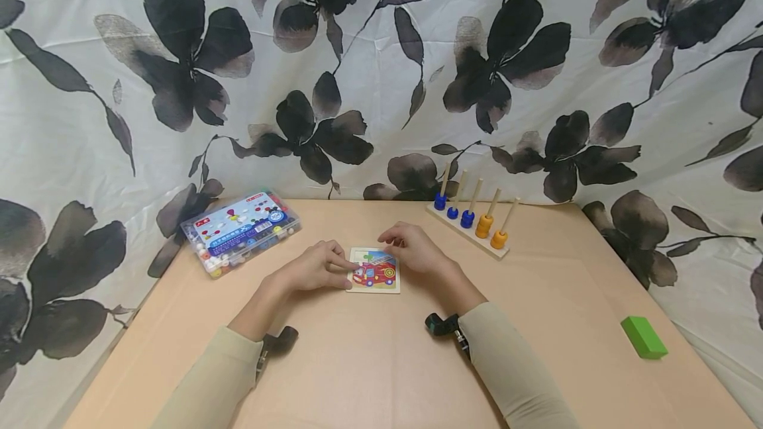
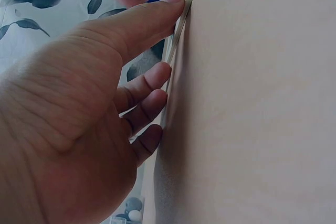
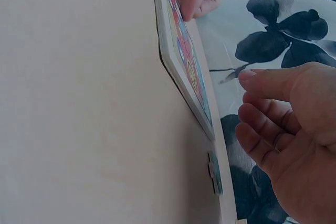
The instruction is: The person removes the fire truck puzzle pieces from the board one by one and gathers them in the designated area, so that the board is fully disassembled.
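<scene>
A small square wooden puzzle [image 1: 373,281] with a red fire truck picture lies flat on the table. My left hand [image 1: 316,267] steadies its left side, thumb along the edge at the near corner and index finger pressing on the picture. In the left wrist view, the thumb of the left hand [image 2: 100,72] is straight against the puzzle's edge [image 2: 184,22]. Over the far right corner hovers my right hand [image 1: 417,248], fingers loosely bent. The right wrist view shows that right hand [image 3: 294,124] holding nothing, while a small flat piece [image 3: 214,174] lies beyond the puzzle [image 3: 184,59].
A clear plastic box [image 1: 241,230] of colourful beads stands at the back left. Behind the right hand is a wooden peg stand [image 1: 467,229] with blue and orange rings. A green block [image 1: 644,337] lies near the right table edge. A flowered cloth [image 1: 381,85] hangs behind the table.
</scene>
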### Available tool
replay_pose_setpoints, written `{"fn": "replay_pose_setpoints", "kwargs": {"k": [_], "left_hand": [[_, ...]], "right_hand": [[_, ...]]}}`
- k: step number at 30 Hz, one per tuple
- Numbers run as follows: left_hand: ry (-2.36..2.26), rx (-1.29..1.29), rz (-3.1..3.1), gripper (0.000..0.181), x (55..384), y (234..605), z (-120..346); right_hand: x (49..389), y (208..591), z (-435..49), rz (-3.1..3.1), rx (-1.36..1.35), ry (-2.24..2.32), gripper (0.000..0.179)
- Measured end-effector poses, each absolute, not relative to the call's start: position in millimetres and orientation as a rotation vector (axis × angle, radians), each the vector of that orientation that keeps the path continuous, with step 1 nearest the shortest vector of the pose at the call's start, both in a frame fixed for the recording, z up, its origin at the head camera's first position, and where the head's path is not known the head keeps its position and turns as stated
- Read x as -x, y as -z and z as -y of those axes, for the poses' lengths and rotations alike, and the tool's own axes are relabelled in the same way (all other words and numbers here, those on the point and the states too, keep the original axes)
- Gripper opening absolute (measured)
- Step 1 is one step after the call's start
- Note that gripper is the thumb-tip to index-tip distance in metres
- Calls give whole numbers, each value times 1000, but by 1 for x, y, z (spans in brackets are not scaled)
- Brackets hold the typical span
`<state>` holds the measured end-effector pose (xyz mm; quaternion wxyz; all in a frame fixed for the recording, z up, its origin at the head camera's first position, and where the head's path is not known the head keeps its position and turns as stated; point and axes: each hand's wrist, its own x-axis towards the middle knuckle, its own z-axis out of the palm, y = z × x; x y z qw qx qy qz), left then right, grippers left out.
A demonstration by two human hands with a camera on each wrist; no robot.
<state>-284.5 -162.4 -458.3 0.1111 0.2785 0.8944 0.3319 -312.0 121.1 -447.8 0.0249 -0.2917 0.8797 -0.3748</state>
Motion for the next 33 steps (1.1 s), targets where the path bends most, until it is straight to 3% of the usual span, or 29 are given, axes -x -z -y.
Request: {"fn": "replay_pose_setpoints", "kwargs": {"k": [33], "left_hand": [[-968,-854,-2635,41,282,456,163]], "right_hand": [[308,454,-100,-2651,882,1038,28]]}}
